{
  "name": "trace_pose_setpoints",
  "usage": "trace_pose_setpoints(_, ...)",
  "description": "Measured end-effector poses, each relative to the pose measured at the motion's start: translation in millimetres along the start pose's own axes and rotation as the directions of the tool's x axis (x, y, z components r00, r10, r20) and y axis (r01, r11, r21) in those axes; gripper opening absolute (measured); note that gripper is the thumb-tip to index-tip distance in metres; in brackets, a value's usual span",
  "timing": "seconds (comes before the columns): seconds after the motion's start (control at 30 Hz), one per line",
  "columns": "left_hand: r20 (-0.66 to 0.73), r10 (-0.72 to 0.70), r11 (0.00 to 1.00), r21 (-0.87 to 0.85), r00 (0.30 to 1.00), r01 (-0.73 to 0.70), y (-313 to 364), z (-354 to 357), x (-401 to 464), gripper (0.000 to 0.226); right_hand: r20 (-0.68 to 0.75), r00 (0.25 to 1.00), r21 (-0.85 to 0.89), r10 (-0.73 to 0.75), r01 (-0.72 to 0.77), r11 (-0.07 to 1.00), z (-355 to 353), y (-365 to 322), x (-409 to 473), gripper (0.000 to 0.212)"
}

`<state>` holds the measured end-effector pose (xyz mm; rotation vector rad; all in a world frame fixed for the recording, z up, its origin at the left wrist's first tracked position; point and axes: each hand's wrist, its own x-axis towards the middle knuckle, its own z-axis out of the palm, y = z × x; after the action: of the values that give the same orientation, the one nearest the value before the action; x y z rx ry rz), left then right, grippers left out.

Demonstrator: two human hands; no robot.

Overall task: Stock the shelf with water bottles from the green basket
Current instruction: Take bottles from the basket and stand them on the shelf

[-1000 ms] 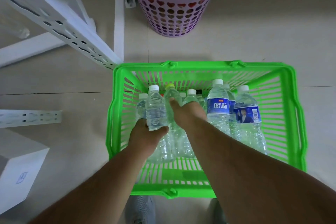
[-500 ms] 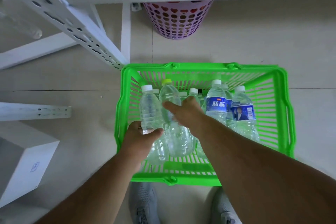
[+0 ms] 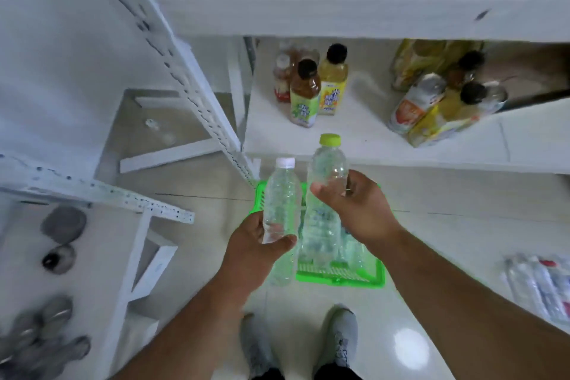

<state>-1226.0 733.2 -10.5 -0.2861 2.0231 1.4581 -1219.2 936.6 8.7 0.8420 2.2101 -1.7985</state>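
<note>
Clear plastic water bottle with a white cap [image 3: 281, 199] is gripped near its base by the left hand [image 3: 257, 251], fingers curled round it. A taller clear bottle with a yellow-green cap [image 3: 325, 191] is clasped at mid-body by the right hand [image 3: 354, 208]. Both bottles are held upright, caps toward the white metal shelf [image 3: 354, 139], above the green plastic basket [image 3: 339, 278]. Both forearms are extended forward.

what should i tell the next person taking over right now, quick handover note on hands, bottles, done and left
Left hand: grips the white-capped bottle near its base, upright.
Right hand: grips the green-capped bottle at mid-body, upright.
Both are lifted above the green basket on the floor, in front of the lower shelf.
Done: two bottles picked.
Left: set both on the shelf beside the tea bottles, then fetch the bottles remaining in the basket.
</note>
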Motion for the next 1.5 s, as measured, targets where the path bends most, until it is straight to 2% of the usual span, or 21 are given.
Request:
trace_pose_setpoints(0.1, -0.010, 0.078, 0.997, 0.001, 0.997, -0.078, 68, -18, -72, 0.040, -0.001, 0.994, 0.000, -0.105, 0.105, 0.994, -32, -84, -66, 0.025)
trace_pose_setpoints(0.23, -0.016, 0.196, 0.980, -0.025, 0.980, -0.196, 135, -41, -154, 0.038, -0.029, 0.971, -0.002, -0.237, 0.237, 0.971, -64, -173, -150, 0.014)
trace_pose_setpoints(0.3, -0.020, 0.258, 0.965, -0.034, 0.966, -0.259, 160, -51, -188, 0.035, -0.062, 0.953, -0.016, -0.295, 0.294, 0.956, -73, -204, -186, 0.011)
trace_pose_setpoints(0.4, -0.034, 0.341, 0.938, -0.057, 0.939, -0.343, 191, -63, -226, 0.036, -0.114, 0.923, -0.031, -0.367, 0.365, 0.930, -81, -241, -228, 0.025)
trace_pose_setpoints(0.6, -0.076, 0.452, 0.890, -0.034, 0.889, -0.455, 226, -71, -276, 0.042, -0.165, 0.871, -0.025, -0.463, 0.466, 0.885, -99, -289, -285, 0.028)
trace_pose_setpoints(0.77, -0.141, 0.490, 0.868, -0.006, 0.860, -0.496, 247, -59, -287, 0.040, -0.137, 0.850, -0.007, -0.508, 0.512, 0.859, -122, -305, -290, 0.019)
trace_pose_setpoints(1.07, -0.267, 0.520, 0.848, 0.047, 0.811, -0.528, 289, -17, -267, 0.036, -0.089, 0.850, -0.040, -0.519, 0.517, 0.855, -173, -320, -244, 0.030)
trace_pose_setpoints(1.5, -0.269, 0.522, 0.851, 0.091, 0.810, -0.518, 334, -32, -199, 0.041, -0.101, 0.874, 0.000, -0.475, 0.478, 0.878, -174, -361, -166, 0.036)
